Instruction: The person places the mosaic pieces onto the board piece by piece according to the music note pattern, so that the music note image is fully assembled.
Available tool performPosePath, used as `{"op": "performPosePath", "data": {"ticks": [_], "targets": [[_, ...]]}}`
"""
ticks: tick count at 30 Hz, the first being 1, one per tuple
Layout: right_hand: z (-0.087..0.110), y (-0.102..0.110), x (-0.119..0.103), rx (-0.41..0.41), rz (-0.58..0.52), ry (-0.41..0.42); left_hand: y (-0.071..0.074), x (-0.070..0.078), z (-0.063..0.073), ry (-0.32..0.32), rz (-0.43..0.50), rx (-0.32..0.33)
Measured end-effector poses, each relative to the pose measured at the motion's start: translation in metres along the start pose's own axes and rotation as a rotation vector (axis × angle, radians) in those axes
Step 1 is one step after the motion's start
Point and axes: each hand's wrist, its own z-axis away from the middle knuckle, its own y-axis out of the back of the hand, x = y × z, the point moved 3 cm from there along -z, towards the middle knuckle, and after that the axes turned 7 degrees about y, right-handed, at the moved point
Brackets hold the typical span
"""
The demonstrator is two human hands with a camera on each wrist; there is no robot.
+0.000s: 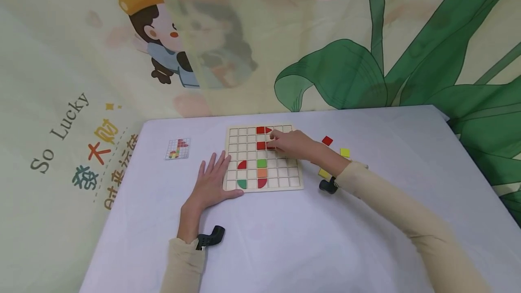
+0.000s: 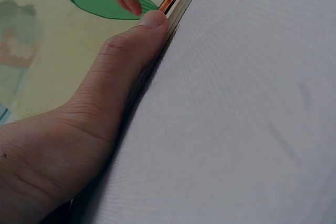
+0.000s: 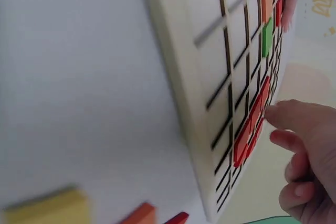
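A pale grid board (image 1: 281, 184) with square cells lies on the table. My left hand (image 1: 209, 184) rests flat at its lower left corner, fingers spread and thumb along the near edge. My right hand (image 1: 295, 143) reaches over the upper right of the board with loosely bent fingers. Its thumb touches a red tile in a row of red tiles (image 3: 254, 114); no piece shows between the fingertips. Above that row sit a red square (image 1: 260, 130) and a red pointed piece (image 1: 268, 130). Lower down are a green square (image 1: 262, 163), an orange square (image 1: 262, 172) and several quarter-round pieces (image 1: 242, 184).
A small pattern card (image 1: 177, 148) lies left of the board. Right of it, loose tiles lie near my right forearm, among them a red one (image 1: 327, 140) and a yellow one (image 1: 345, 152). A printed cloth (image 1: 252, 98) hangs behind the white-covered table (image 1: 277, 238).
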Motion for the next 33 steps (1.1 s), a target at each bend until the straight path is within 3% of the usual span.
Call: {"op": "performPosePath", "data": {"ticks": [10, 16, 19, 25, 33], "targets": [[0.103, -0.026, -0.006, 0.130, -0.039, -0.107, 0.001, -0.001, 0.002, 0.026, -0.003, -0.022], [0.151, -0.033, 0.002, 0.189, -0.041, -0.238, 0.002, -0.001, 0.002, 0.026, 0.007, -0.020], [0.167, -0.032, 0.005, 0.241, -0.072, -0.265, 0.002, -0.001, 0.001, 0.025, 0.009, -0.020], [0.188, -0.034, 0.009, 0.357, -0.071, -0.202, 0.002, 0.001, 0.001, 0.021, 0.009, -0.023], [0.199, -0.040, 0.010, 0.359, -0.076, -0.206, 0.001, 0.003, 0.000, 0.018, 0.013, -0.020]]}}
